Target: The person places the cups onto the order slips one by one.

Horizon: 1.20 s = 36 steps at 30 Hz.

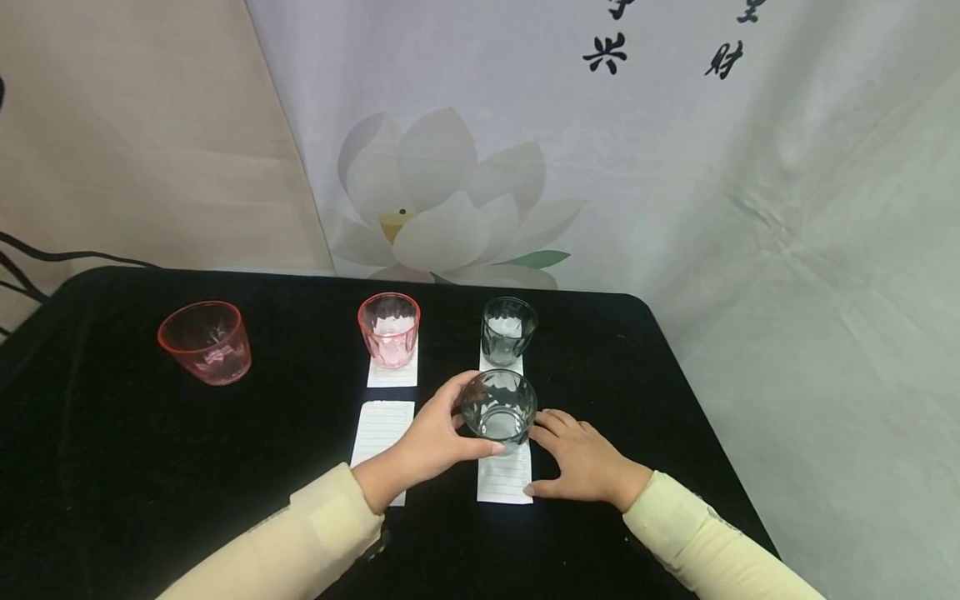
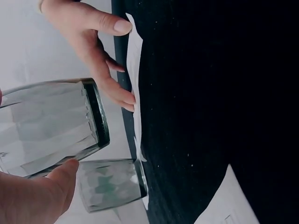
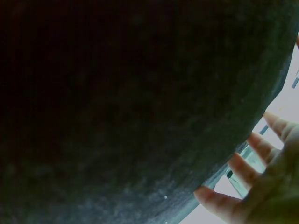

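My left hand (image 1: pixel 431 435) grips a clear grey glass (image 1: pixel 498 408) by its side, thumb and fingers spread around it. In the left wrist view this glass (image 2: pixel 49 126) is raised off the black table. Below it lies a lined white paper slip (image 1: pixel 505 483). My right hand (image 1: pixel 583 462) rests beside the slip, fingers extended and thumb at its right edge; the right wrist view shows spread fingers (image 3: pixel 217 201). Just behind, a second grey glass (image 1: pixel 508 337) stands upright on another paper slip (image 1: pixel 487 364).
A pink-red glass (image 1: pixel 389 337) stands on a paper slip (image 1: pixel 392 377) left of the grey one. Nearer lies another lined slip (image 1: pixel 382 427), partly behind my left arm. A second pink-red glass (image 1: pixel 212 354) is on the black table (image 1: pixel 112 467) at far left. Cables (image 1: pixel 75 255) run at the left.
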Motion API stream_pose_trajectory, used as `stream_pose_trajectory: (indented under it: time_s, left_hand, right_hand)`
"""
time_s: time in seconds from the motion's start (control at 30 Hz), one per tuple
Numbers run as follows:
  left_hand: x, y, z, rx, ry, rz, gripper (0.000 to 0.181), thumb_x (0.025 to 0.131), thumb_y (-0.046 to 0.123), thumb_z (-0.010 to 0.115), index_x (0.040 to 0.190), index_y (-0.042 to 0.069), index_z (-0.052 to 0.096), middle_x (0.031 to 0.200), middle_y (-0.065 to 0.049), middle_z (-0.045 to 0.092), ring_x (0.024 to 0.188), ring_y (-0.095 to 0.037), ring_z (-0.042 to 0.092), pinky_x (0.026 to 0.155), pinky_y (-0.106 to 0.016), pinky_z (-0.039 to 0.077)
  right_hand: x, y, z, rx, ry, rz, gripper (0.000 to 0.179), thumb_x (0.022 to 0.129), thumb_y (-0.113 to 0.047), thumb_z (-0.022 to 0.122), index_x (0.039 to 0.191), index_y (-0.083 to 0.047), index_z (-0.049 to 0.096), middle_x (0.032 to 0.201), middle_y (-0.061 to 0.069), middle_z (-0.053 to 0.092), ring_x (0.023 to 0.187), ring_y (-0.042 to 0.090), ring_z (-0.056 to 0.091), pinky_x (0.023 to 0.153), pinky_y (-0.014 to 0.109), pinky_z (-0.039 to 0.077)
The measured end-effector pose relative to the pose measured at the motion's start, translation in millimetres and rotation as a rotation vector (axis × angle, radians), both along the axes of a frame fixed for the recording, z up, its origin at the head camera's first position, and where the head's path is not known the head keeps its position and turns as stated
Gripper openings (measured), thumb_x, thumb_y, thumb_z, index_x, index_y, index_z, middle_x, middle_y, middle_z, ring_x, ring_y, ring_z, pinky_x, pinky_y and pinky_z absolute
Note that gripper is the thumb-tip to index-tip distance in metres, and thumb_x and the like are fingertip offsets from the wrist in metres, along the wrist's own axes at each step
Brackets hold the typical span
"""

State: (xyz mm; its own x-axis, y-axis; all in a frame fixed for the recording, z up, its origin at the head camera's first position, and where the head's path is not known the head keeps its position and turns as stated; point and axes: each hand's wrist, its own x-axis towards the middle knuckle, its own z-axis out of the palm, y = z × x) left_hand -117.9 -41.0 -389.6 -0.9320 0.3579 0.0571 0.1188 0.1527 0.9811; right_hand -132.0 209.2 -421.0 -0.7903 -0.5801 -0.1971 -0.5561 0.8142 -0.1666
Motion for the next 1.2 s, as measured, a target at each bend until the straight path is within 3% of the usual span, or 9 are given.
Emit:
stream_pose_trajectory:
  time_s: [0.3,0.67,0.97,1.2]
  left_hand:
    - [-0.2,4.8,-2.1,-0.029,-0.022,-0.002,0.088,0.072,0.013,0.085,0.144,0.006,0.035,0.137,-0.01,0.049,0.126,-0.03,0.047,0.107,-0.05,0.04]
    - [-3.2,8.2,-4.2,-0.018,0.002,-0.059,0.082,0.074,0.01,0.083,0.142,0.004,0.037,0.137,-0.014,0.047,0.127,-0.033,0.045,0.108,-0.051,0.039]
    - [-3.2,12.4,-3.9,-0.052,-0.012,-0.051,0.083,0.073,0.011,0.084,0.142,0.005,0.038,0.137,-0.013,0.047,0.127,-0.032,0.045,0.107,-0.051,0.039]
    - [-4.9,12.5,-8.1,-0.053,0.002,-0.098,0.081,0.074,0.011,0.083,0.141,0.005,0.038,0.137,-0.013,0.046,0.127,-0.032,0.045,0.107,-0.052,0.04]
  right_hand:
    - [1.2,0,1.6,-0.026,-0.016,-0.006,0.08,0.08,-0.061,0.065,0.142,-0.015,0.048,0.149,0.009,0.041,0.138,0.033,0.033,0.104,0.061,0.037]
    - [2.2,2,1.7,-0.048,-0.061,-0.041,0.083,0.079,-0.062,0.065,0.144,-0.014,0.046,0.152,0.009,0.038,0.142,0.033,0.028,0.107,0.063,0.032]
    - [2.5,2,0.9,-0.059,-0.069,-0.043,0.086,0.079,-0.063,0.065,0.147,-0.016,0.042,0.154,0.008,0.036,0.142,0.033,0.027,0.107,0.063,0.031]
    - [1.6,2,0.7,-0.081,-0.073,-0.04,0.087,0.077,-0.062,0.068,0.147,-0.017,0.042,0.154,0.009,0.035,0.141,0.033,0.028,0.107,0.063,0.032]
